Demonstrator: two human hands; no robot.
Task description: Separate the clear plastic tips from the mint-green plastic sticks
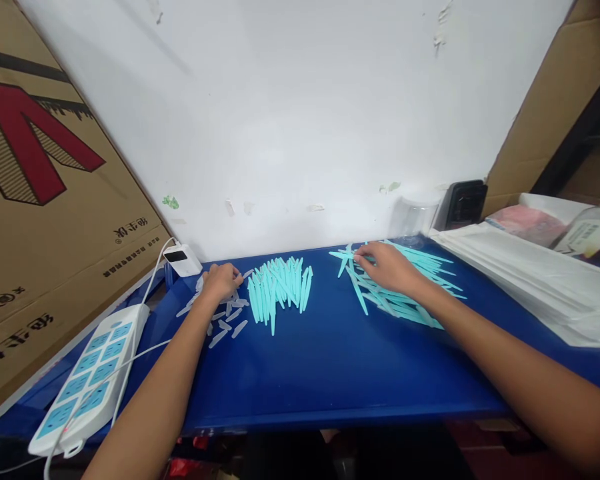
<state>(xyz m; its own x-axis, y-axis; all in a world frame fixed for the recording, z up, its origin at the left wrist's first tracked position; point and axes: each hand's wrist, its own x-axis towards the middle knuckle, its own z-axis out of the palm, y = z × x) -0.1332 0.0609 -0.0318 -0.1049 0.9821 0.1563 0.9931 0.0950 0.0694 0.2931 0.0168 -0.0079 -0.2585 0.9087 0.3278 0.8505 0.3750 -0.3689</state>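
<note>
Read clock from view ctr, w/ 12 toward the wall (300, 133).

At 8 o'clock: find L hand (221, 281) over the clear pcs (225, 325), fingers drawn together; cannot tell whether gripping a pc. Note clear pcs scattered loose on the blue table (300, 373), around and below L hand, mostly toward its 6 o'clock.

At 7 o'clock, close to ctr: find mid pile (280, 287) of teal sticks, laid roughly parallel, partly overlapping, just beside the clear pcs.

Betw. 3 and 4 o'clock: find R hand (386, 265), thumb and fingers closed in a pinch on one teal stick (341, 255), w/ its free end toward 9. Note R pile (400, 308) at 4 o'clock, lying at mixed angles beneath R hand and forearm.

Surroundings: at 8, farther out, see power strip (93, 373) w/ blue sockets; at 9, white unit (183, 261) w/ dark display, then carton (75, 220). Near 3, see clear cup (415, 217) and black case (466, 203) by the wall; farther out, paper stack (525, 273) and bottle (587, 230).
</note>
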